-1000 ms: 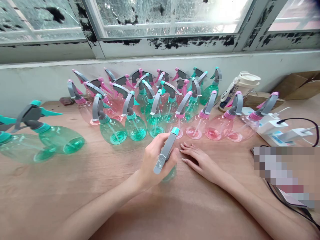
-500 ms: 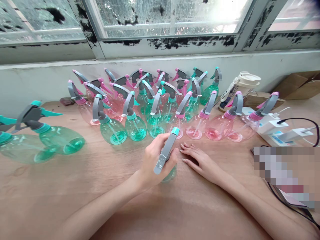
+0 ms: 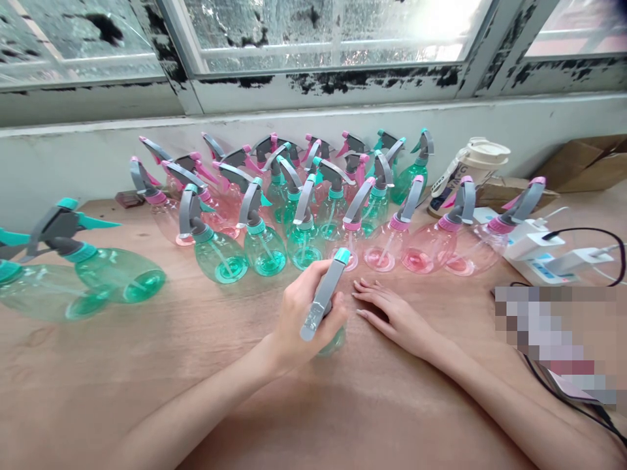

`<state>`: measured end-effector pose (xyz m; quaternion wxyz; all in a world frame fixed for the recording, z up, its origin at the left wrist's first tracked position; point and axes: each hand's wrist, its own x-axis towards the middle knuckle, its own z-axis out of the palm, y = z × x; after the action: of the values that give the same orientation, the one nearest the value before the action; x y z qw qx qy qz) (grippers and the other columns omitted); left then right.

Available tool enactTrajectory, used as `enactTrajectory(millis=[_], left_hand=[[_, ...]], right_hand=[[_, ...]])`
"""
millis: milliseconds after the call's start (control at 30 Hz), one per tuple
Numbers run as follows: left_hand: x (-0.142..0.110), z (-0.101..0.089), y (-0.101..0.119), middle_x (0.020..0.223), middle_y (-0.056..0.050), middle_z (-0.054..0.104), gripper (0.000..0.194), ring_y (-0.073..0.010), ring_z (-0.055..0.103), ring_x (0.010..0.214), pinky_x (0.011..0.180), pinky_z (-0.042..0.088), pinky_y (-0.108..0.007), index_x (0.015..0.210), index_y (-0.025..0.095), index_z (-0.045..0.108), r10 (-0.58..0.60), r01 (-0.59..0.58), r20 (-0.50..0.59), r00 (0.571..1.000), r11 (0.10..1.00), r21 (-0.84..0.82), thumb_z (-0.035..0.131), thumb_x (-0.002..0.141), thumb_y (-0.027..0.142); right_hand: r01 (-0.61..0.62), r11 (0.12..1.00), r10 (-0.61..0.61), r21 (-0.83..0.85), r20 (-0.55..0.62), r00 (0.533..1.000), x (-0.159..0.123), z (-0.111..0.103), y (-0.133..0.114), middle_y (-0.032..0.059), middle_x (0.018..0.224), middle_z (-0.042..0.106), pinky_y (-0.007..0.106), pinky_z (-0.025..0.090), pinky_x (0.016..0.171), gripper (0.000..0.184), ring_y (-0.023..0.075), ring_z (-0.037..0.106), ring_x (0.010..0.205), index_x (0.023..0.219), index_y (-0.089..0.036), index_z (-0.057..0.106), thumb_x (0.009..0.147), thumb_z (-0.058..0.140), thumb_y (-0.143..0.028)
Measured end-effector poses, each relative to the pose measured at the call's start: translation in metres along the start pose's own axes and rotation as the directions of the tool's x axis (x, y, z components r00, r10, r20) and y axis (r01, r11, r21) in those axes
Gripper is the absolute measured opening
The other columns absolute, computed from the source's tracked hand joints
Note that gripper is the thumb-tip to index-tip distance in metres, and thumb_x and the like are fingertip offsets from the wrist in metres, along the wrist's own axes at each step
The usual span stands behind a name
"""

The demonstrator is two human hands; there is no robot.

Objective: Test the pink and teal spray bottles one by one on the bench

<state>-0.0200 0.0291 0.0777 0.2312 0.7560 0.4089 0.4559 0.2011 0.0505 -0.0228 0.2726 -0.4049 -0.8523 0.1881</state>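
My left hand [image 3: 306, 316] is wrapped round the neck of a green spray bottle [image 3: 325, 295] with a grey and teal head. Most of that bottle's body is hidden beneath the hand; a bit of green shows below. To its right, my right hand [image 3: 389, 318] lies on the wooden table [image 3: 235, 405], fingers stretched out and touching nothing else. Just beyond the hands stand clear pink spray bottles [image 3: 386, 245] and green spray bottles [image 3: 266, 248] in rows, several of each, with grey trigger heads.
Two more green spray bottles [image 3: 122, 274] stand at the left. At the right are a lidded cup [image 3: 470, 170], a white power strip [image 3: 539, 261] with plugs and cables, a brown cardboard piece [image 3: 582, 163] and a blurred-out device [image 3: 568, 352]. A wall with windows closes off the back.
Almost nothing differs. The view has shifted very slightly; both hands and the held spray bottle keep their places.
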Motion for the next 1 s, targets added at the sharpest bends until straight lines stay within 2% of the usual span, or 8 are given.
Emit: enactTrajectory(millis=[100,233,367,433,567,800,1000], left_hand=[[0.0021,0.0000,0.0001,0.089,-0.005,0.065,0.029,-0.0178,0.063,0.080,0.070,0.051,-0.031,0.114,0.021,0.059,-0.002,0.002,0.006,1.000,1.000,-0.001,0.054,0.086,0.018],[0.0059,0.0014,0.0025,0.091,-0.005,0.063,0.010,-0.0176,0.063,0.082,0.071,0.052,-0.030,0.093,0.019,0.057,-0.017,0.017,-0.007,1.000,1.000,-0.015,0.059,0.084,0.020],[0.0079,0.0016,0.0043,0.083,-0.003,0.060,0.006,-0.0157,0.062,0.075,0.069,0.052,-0.030,0.085,0.019,0.053,-0.043,0.043,0.005,0.999,0.998,-0.047,0.058,0.084,0.020],[0.0075,0.0006,0.0045,0.087,-0.004,0.062,0.006,-0.0156,0.061,0.074,0.069,0.052,-0.030,0.091,0.019,0.056,-0.033,0.034,0.020,0.999,0.998,-0.047,0.057,0.085,0.021],[0.0041,-0.0011,0.0033,0.101,-0.009,0.065,0.025,-0.0188,0.064,0.086,0.073,0.052,-0.032,0.113,0.018,0.058,-0.017,0.017,0.028,0.999,1.000,-0.015,0.054,0.089,0.020],[0.0001,0.0010,-0.0009,0.114,-0.011,0.064,0.031,-0.0236,0.060,0.110,0.093,0.049,-0.039,0.122,0.018,0.054,0.062,-0.062,-0.013,0.998,0.998,-0.016,0.052,0.091,0.018],[-0.0017,0.0016,-0.0011,0.105,-0.009,0.065,0.027,-0.0203,0.064,0.096,0.080,0.053,-0.033,0.118,0.018,0.056,-0.011,0.011,0.000,1.000,1.000,-0.009,0.050,0.092,0.021]], right_hand=[[-0.003,1.000,0.003,-0.005,0.002,1.000,0.0001,0.0000,-0.0004,0.0088,0.142,0.058,0.057,0.034,0.116,0.035,0.0280,0.048,0.136,0.130,-0.026,0.059,0.097,0.052,-0.032],[-0.002,1.000,0.002,-0.016,0.020,1.000,0.0005,0.0001,0.0000,0.0095,0.143,0.056,0.057,0.034,0.116,0.035,0.0276,0.047,0.137,0.130,-0.024,0.058,0.098,0.050,-0.031],[-0.002,1.000,0.002,-0.013,0.024,1.000,0.0005,0.0000,0.0005,0.0096,0.142,0.057,0.057,0.035,0.116,0.035,0.0280,0.047,0.136,0.130,-0.024,0.058,0.097,0.051,-0.032],[-0.001,1.000,0.001,-0.011,0.022,1.000,0.0004,-0.0002,0.0006,0.0092,0.142,0.057,0.057,0.035,0.115,0.035,0.0280,0.047,0.136,0.131,-0.025,0.058,0.097,0.052,-0.032],[-0.003,1.000,0.003,-0.014,0.022,1.000,0.0003,-0.0002,0.0008,0.0090,0.142,0.057,0.055,0.035,0.116,0.035,0.0274,0.047,0.137,0.130,-0.025,0.058,0.097,0.050,-0.032],[-0.004,1.000,0.004,-0.005,0.023,1.000,0.0002,0.0004,0.0016,0.0090,0.143,0.057,0.056,0.034,0.117,0.035,0.0273,0.047,0.137,0.130,-0.024,0.059,0.097,0.051,-0.033],[-0.006,1.000,0.006,-0.013,0.029,1.000,0.0001,0.0008,0.0018,0.0094,0.143,0.056,0.056,0.033,0.117,0.035,0.0275,0.046,0.137,0.130,-0.023,0.058,0.098,0.050,-0.033]])
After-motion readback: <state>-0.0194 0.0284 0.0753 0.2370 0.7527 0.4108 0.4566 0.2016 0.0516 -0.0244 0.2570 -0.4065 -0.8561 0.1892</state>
